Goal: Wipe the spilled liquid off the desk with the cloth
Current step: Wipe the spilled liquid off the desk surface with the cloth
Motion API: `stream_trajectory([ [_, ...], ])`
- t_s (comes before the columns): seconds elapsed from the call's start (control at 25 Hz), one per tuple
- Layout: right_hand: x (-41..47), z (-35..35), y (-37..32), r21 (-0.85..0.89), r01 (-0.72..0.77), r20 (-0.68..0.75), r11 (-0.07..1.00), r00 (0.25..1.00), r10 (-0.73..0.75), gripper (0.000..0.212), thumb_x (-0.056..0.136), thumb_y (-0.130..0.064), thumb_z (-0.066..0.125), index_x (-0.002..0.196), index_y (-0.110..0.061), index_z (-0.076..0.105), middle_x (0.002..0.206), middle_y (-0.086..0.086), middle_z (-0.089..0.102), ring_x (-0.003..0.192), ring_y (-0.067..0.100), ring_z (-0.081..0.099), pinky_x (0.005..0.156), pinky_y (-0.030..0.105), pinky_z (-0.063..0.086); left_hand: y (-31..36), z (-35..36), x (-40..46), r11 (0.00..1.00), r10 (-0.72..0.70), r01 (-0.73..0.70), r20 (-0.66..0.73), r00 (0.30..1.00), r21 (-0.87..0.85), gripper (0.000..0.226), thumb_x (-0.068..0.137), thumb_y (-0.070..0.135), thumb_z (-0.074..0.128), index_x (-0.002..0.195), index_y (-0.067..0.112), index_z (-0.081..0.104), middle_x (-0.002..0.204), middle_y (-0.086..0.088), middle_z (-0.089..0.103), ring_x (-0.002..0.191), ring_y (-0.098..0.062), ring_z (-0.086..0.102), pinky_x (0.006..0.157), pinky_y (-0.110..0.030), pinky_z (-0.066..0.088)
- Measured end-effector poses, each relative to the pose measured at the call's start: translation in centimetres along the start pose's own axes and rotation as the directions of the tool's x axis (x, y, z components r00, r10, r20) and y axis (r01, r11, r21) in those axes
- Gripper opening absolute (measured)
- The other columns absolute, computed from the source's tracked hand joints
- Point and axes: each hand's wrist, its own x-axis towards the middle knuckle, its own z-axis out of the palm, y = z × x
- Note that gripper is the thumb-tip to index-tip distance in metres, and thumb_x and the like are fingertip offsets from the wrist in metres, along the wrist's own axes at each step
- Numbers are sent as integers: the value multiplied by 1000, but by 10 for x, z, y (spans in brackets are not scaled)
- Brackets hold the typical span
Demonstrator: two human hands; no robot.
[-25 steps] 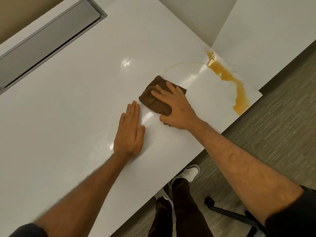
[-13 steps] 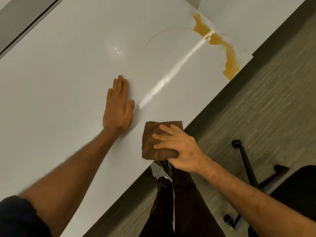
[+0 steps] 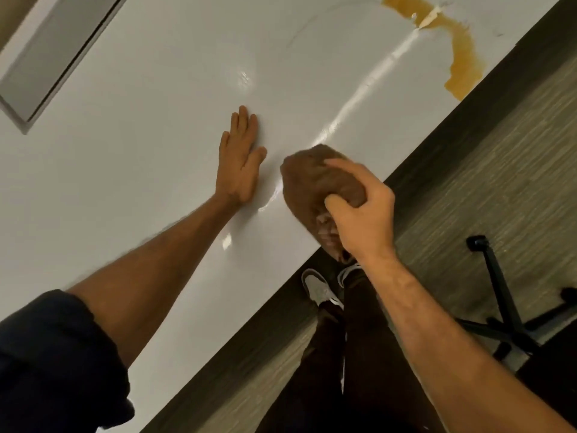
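Gripping cloth (image 3: 315, 179), right hand (image 3: 362, 214); left hand (image 3: 239, 165) flat on desk (image 3: 140, 151).

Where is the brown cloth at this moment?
In the head view, the bunched brown cloth is gripped in the right hand at the white desk's near edge, just right of the flat left hand.

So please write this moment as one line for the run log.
phase: wiping | right hand: gripping bunched brown cloth at desk near edge | left hand: flat on desk | orange spill: not wiped
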Motion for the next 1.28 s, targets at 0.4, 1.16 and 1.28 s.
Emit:
stream_trajectory([
  [0.4,3,83,41,-522,604,586,602,767,-262,75,82,-24,78,150,-17,47,152,11,49,139,35,43,123,46,19,-19,-24,2,896,-60,91,85,995,-435,48,113,28,22,153,28,48,172,7,21,160,-7,10,132,-44,7],
  [1.16,63,-100,11,-403,195,-209,894,932,-297,61,87,-13,76,143,-27,55,137,-11,57,112,23,68,87,53,61,4,10,8,974,112,-71,-188,976,215,85,93,63,37,161,13,35,172,-6,20,162,-21,5,121,-27,-24],
  [1.28,81,-97,9,-544,199,-218,815,904,-366,66,89,-18,75,148,-26,48,147,-10,47,131,6,48,105,45,51,22,14,32,944,224,-181,-132,966,275,84,96,58,33,164,9,23,173,-4,15,162,-21,5,124,-31,-21],
])
